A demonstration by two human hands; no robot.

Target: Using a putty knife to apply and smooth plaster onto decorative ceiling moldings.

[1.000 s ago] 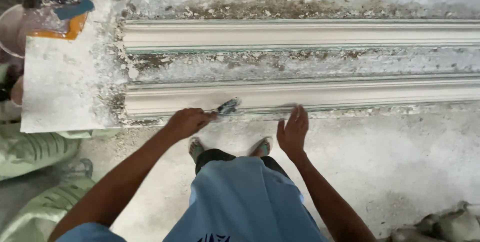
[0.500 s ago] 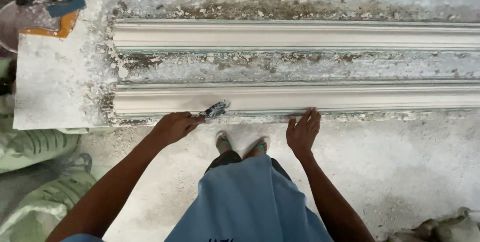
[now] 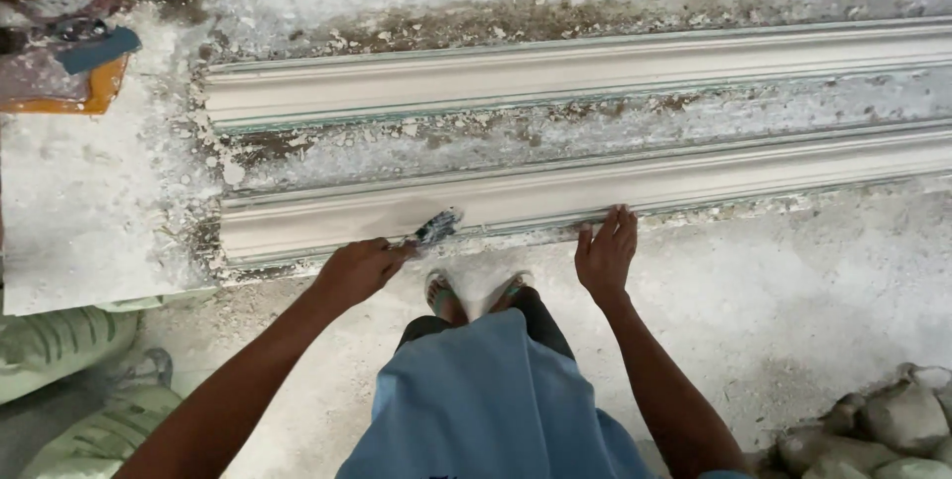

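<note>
Two long white plaster moulding strips lie side by side on the floor, the near strip (image 3: pixel 694 177) and the far strip (image 3: pixel 555 72). My left hand (image 3: pixel 359 269) grips a small brush (image 3: pixel 434 229) whose bristles touch the near strip close to its left end. My right hand (image 3: pixel 607 251) rests flat, fingers apart, against the front edge of the near strip. My feet in sandals (image 3: pixel 476 293) stand just in front of the strip, between both hands.
A white board (image 3: pixel 79 211) dusted with plaster lies at the left, with an orange tray and tools (image 3: pixel 69 62) at its far end. Green-printed sacks (image 3: pixel 69 370) sit at the lower left. Grey lumps (image 3: pixel 883 419) pile at the lower right.
The view has shifted so the strips appear lower and further right. My left hand with the brush stays on the near strip's left part. My right hand has slid slightly right along its front edge.
</note>
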